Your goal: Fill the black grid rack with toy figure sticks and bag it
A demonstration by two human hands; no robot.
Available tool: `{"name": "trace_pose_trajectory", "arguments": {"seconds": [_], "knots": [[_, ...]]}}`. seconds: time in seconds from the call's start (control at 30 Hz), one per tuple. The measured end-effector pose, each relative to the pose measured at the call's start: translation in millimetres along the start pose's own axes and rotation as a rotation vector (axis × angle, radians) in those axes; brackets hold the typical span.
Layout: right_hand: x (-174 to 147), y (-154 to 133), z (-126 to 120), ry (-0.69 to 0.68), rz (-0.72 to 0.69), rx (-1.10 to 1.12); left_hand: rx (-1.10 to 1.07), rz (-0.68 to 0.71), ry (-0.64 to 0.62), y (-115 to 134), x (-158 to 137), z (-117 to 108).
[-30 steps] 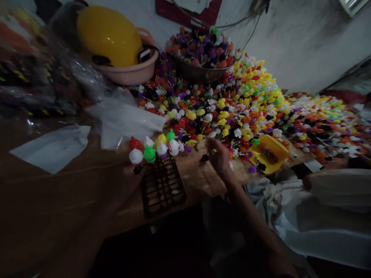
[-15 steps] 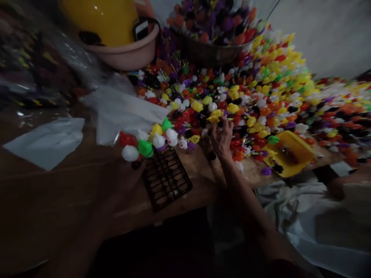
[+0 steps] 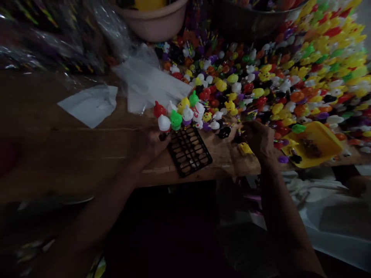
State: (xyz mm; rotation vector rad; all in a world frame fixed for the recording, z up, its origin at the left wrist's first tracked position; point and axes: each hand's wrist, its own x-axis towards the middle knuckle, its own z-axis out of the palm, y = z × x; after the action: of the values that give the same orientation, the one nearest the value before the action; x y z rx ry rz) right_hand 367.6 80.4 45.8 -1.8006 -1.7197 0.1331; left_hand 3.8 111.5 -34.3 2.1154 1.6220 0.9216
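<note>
From here L hand (image 3: 153, 142)'s by the black rack (image 3: 193, 150), R hand (image 3: 255, 133) near a yellow toy (image 3: 245, 148); too dark tbh, can't tell if fingers grip. Imo steady rack, pick singly.

A pink basin (image 3: 158, 25) at the back — a pale sheet (image 3: 90, 105) nearer, leftward.

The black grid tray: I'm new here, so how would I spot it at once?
Find the wooden table, then its near edge between the left hand and right hand. The grid tray lies there, colourful toys along its far end. Unlike the yellow tray farther right, it is black and full of openings.
</note>
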Motion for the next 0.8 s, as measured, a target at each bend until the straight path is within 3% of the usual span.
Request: {"name": "trace_pose_trajectory", "arguments": {"seconds": [0.13, 0.27, 0.43, 0.6, 0.8], "knots": [[-5.3, -2.8, 1.5, -0.015, -0.102, -0.164, 0.128, 0.07, 0.032, 1.1, -3.1, -5.1], [-5.2, 3.8, 24.1, -0.113, -0.21, -0.345, 0.107, -0.083, 0.007, -0.2, 0.8, -6.3], [-5.1, 15.4, 41.8, -0.17, -0.305, -0.235, 0.021, -0.174, -0.003, -1.8, 4.9, -1.2], [-6.0, 8.8, 40.7, -0.047, -0.363, -0.215, -0.026, -0.25, -0.043, -0.5, 3.3, -3.0], [-21.1, -27.3, 43.7, -0.05, -0.462, -0.089, 0.027, -0.116, -0.029, -7.2, 1.7, -0.5]]}}
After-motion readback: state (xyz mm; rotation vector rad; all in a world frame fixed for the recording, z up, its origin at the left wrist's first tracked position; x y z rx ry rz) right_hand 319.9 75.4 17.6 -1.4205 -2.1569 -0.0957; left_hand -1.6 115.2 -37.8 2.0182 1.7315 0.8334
